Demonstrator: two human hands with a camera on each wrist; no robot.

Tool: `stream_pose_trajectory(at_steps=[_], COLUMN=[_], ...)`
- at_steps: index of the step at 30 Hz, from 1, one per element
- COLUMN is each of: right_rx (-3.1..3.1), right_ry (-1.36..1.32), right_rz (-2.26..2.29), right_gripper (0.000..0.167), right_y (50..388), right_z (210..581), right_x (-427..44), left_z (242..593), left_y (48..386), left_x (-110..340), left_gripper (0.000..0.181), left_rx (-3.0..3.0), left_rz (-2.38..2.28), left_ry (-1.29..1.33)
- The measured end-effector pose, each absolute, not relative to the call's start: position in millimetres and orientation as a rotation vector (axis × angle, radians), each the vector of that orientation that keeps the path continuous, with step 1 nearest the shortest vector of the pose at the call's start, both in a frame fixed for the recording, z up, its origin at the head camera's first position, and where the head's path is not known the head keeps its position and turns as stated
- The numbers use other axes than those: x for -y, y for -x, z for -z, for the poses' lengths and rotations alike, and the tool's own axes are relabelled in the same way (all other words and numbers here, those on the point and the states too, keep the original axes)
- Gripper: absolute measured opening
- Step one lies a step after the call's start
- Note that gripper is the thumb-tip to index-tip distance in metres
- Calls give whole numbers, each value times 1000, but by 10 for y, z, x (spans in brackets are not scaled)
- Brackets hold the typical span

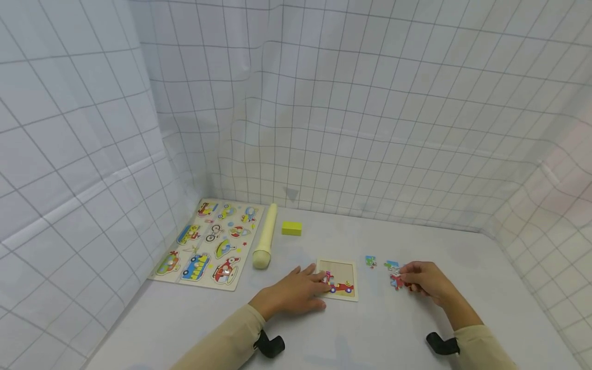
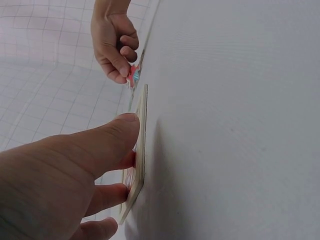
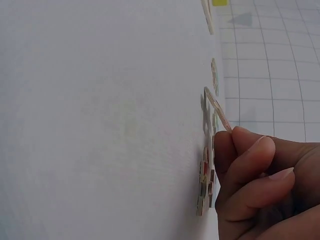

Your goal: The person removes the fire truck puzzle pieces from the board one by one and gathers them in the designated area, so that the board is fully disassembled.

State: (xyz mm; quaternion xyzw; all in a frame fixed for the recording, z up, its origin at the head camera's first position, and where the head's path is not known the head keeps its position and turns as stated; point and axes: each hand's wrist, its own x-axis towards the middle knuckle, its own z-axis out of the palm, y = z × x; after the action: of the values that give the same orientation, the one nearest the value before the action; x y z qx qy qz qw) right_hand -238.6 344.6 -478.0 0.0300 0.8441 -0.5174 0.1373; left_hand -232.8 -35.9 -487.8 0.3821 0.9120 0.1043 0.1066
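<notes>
Puzzle piece (image 2: 132, 75) pinched in the right hand (image 1: 425, 280); left hand (image 1: 298, 292) (palm down, fingers spread) touches the tray (image 1: 343, 270).

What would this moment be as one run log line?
left hand: resting on frame | right hand: pinching piece | frame: partly filled | other pieces: loose on table

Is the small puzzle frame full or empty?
Partly filled: the puzzle frame has pieces in its lower part but is bare above.
</notes>
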Motion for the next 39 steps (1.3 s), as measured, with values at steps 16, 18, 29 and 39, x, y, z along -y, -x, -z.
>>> stream_pose_trajectory(at_steps=[16, 18, 29, 39], right_rx=[-2555, -2535, -2393, -2395], right_ry=[-115, -80, -8, -33], right_rz=[1458, 1487, 1589, 1561], right_gripper=[27, 28, 29, 25], right_y=[2408, 2423, 2482, 2492], right_z=[4744, 4719, 4704, 4747], right_x=[-3352, -3313, -3086, -2860], left_z=[4805, 4797, 4834, 4860], left_y=[2313, 2314, 2355, 2393], left_x=[379, 381, 403, 447], left_gripper=[50, 49, 48, 48], left_rx=[-2686, -2683, -2669, -2695], left_rz=[-313, -320, -312, -326], left_ry=[-1120, -1115, -1161, -1203])
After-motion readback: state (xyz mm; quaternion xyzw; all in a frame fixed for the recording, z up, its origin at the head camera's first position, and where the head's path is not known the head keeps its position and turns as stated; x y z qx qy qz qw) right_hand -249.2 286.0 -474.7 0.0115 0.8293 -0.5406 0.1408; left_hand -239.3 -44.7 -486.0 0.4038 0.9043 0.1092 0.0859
